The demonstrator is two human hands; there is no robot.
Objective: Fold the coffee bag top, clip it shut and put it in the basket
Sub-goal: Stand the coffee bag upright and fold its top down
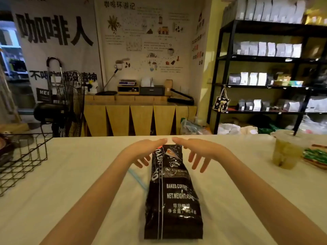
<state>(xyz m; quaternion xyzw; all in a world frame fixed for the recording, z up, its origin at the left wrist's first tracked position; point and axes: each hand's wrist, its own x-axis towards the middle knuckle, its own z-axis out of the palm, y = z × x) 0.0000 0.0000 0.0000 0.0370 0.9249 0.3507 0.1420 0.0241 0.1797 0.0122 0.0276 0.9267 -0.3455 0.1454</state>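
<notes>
Bag (172,195) lies flat on the table (70,200), right in front of me, with its bottom near me and its top far away. The top looks crinkled and not folded yet.

My left hand (144,152) and right hand (198,154) are over the far end, one on each side. Both are spread wide, fingers apart, holding nothing. I cannot tell if the fingertips touch the bag top or just float above it.

A thin blue thing (137,179) pokes out from under the bag on the left. It may be the clip, but I cannot be sure.

The basket (23,161) is made of wire and sits at the left edge, well apart from the bag. A cup (284,150) with a green drink stands far to the right.

What could go wrong, I think: the bag is shiny and slippery, so the fold may spring back open before I clip it. If the fold is crooked, the clip may not hold. A wide swing of my right arm could knock the cup.
</notes>
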